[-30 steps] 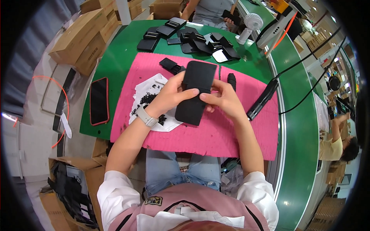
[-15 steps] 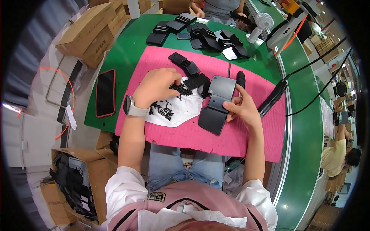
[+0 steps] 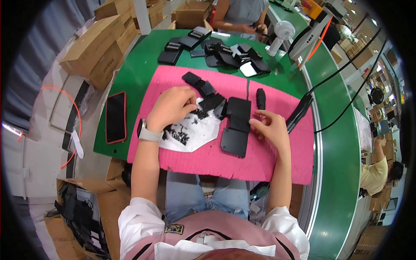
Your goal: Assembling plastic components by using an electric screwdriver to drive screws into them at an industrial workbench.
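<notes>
My left hand (image 3: 173,106), a watch on its wrist, hangs over a white sheet (image 3: 200,138). Its thumb and fingertips are pinched together above a pile of tiny black screw-like pieces (image 3: 178,135); anything between them is hidden. To the right of the sheet, a black hinged plate (image 3: 236,125) lies unfolded on the pink foam mat (image 3: 199,165). My right hand (image 3: 272,129) is beside the plate's right edge, thumb and fingers apart, with nothing visible in it. Several black hinged parts (image 3: 208,91) lie beyond the sheet.
A black-wrapped handle (image 3: 261,99) and a cabled black tool (image 3: 299,113) lie to the right. A red-edged phone (image 3: 116,118) rests on the green table (image 3: 143,69). More black parts (image 3: 225,54) and a white fan (image 3: 281,34) stand farther back. A person (image 3: 242,17) sits opposite.
My right hand has let go of the hinged plate, which now lies straighter on the mat. My left hand stays over the small pieces, its fingertips closer together. The whole view has shifted slightly.
</notes>
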